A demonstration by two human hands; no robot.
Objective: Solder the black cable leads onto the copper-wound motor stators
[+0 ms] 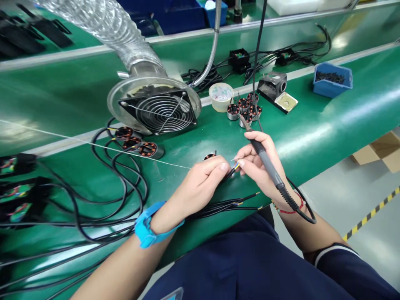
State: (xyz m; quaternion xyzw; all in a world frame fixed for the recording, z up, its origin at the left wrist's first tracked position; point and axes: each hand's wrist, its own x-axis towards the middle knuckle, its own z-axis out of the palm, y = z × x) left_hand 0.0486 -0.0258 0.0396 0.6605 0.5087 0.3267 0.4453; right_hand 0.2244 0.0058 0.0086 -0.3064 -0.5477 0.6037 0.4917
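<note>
My left hand [204, 179] is closed round a black cable [227, 176] near its stripped end, where thin coloured wires [236, 166] stick out. In my right hand [262, 164] lies a soldering iron [266, 157], its tip pointing up and away from the wires. The thumb and fingertips of that same hand meet at the wire ends. A thin whitish strand [125, 150] runs from the left edge to my left hand; a fine silvery end shows between the hands. Just behind my left hand sits a partly hidden motor stator [210, 156] with copper windings.
A fume extractor [161, 112] with a flexible duct stands behind my left hand. Several stators [246, 118], a round tub [221, 98], an iron stand [276, 89] and a blue bin [333, 81] line the back. Black cables [125, 179] cover the bench's left side.
</note>
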